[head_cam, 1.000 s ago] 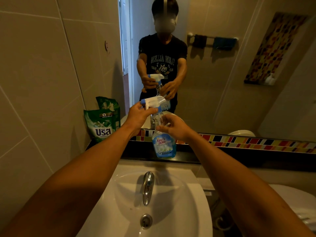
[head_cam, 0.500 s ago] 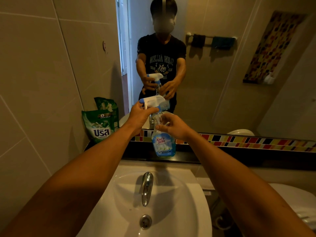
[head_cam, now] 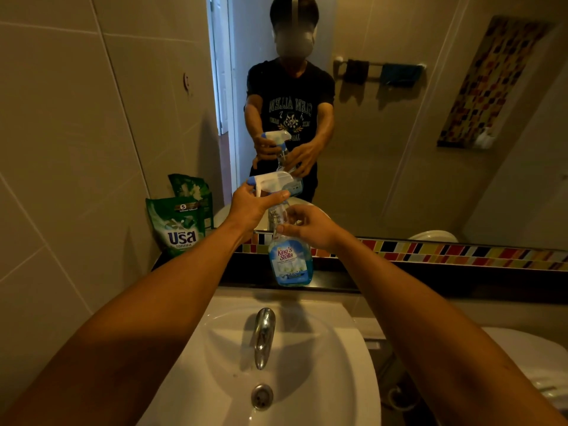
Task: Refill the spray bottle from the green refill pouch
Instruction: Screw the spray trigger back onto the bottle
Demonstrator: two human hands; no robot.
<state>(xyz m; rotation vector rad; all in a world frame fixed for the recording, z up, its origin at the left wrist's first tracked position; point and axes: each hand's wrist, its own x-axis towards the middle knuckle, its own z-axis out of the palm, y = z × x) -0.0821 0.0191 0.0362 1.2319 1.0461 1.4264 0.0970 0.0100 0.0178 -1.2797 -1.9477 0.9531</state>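
A clear spray bottle with a blue label and a little blue liquid stands on the black ledge behind the sink. My left hand grips its white trigger head from the left. My right hand holds the bottle's neck and shoulder from the right. The green refill pouch leans upright against the tiled wall at the ledge's left end, about a hand's width left of my left hand.
A white sink with a chrome tap lies right below the bottle. The mirror behind the ledge reflects a person and both hands. A coloured tile strip runs along it. A white toilet sits at lower right.
Both hands stay on the bottle; the left hand's grip on the trigger head has shifted slightly. The bottle remains on the ledge.
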